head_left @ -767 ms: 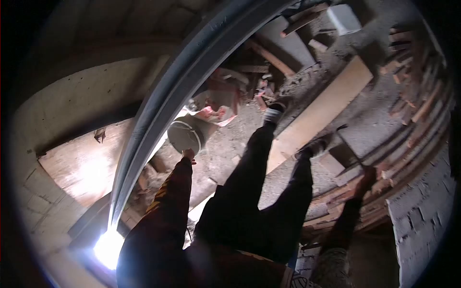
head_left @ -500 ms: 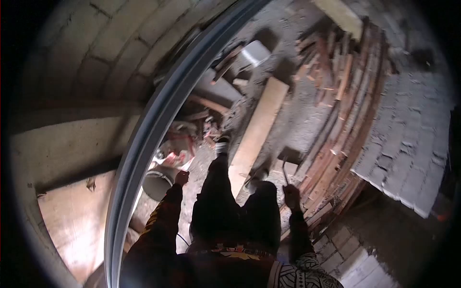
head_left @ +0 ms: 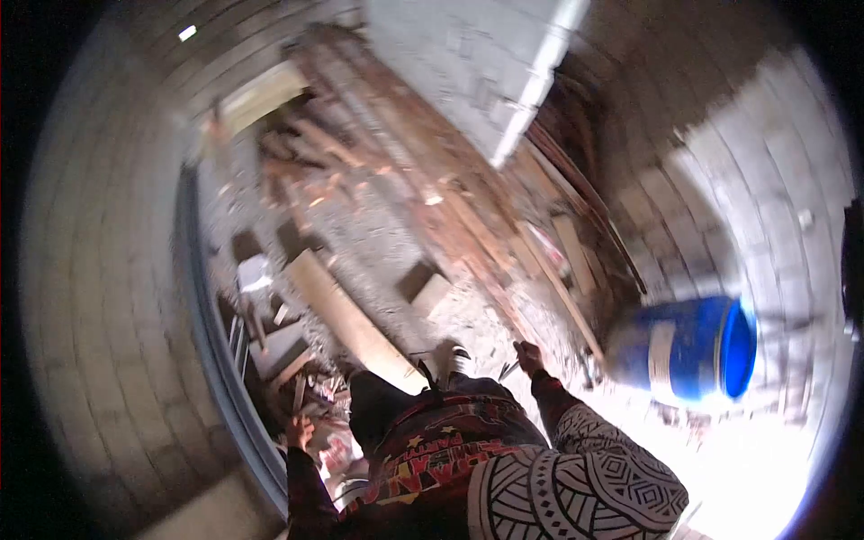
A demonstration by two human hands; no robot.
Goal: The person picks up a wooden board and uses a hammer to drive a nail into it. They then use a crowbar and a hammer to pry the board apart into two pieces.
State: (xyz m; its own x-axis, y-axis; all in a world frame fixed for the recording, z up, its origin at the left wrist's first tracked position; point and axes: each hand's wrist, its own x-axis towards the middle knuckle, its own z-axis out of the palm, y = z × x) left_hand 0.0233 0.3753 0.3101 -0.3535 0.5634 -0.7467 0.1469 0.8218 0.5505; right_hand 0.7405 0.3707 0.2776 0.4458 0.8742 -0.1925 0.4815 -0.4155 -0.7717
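Observation:
My right hand (head_left: 529,357) is closed around a thin metal tool (head_left: 509,369), which looked like a bent bar a moment ago; blur hides its exact kind. It hangs over the dusty floor, to the right of my body. Low on the left, my left hand (head_left: 300,432) holds nothing I can see, its fingers loosely apart. Close by it lie rubble and crumpled red-and-white bags (head_left: 337,450). A wide pale plank (head_left: 346,315) lies on the floor ahead of my legs, touched by neither hand.
Long timber boards (head_left: 423,171) are piled along the block wall ahead. A blue barrel (head_left: 688,349) lies on its side at right, beside bright light. A grey metal beam (head_left: 211,333) runs along the left. A block (head_left: 430,295) and a white container (head_left: 255,273) sit on the floor.
My view has swung to the right, bringing the blue barrel into sight. My legs have shifted as in a step. The metal tool stays in my right hand; the left hand's fist has loosened.

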